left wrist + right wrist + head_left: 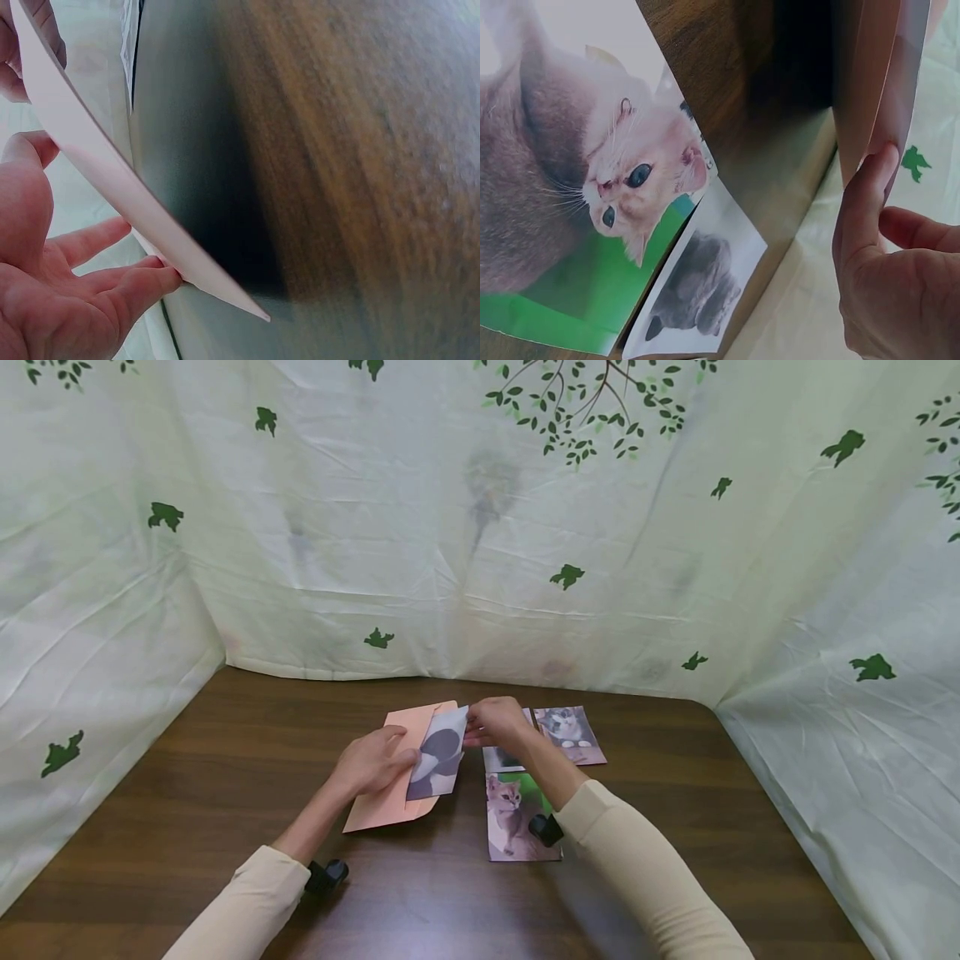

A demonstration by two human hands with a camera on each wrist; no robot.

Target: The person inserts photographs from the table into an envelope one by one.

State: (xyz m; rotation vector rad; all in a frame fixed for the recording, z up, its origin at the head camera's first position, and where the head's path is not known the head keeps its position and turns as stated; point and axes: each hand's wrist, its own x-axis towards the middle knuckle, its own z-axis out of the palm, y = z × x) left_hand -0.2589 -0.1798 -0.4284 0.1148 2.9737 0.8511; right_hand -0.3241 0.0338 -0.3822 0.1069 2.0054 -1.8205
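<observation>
My left hand [375,762] grips a peach envelope [369,818], thumb across its front and fingers spread behind it. In the left wrist view the envelope [112,172] appears edge-on, tilted above the table. A photo print [441,752] with grey shapes overlaps the envelope's right part, and its right edge reaches past it. My right hand [498,724] pinches that edge near the top corner. In the right wrist view a finger lies on the sheet's near face, with the thumb beyond. Under my right wrist lies a kitten photo with a green background [506,818].
Beyond the kitten photo lie a grey cat photo [504,760], partly hidden by my right hand, and another cat photo [567,735] to its right. The brown wooden table [247,752] ends at a leaf-printed white curtain [337,568] at the back and sides.
</observation>
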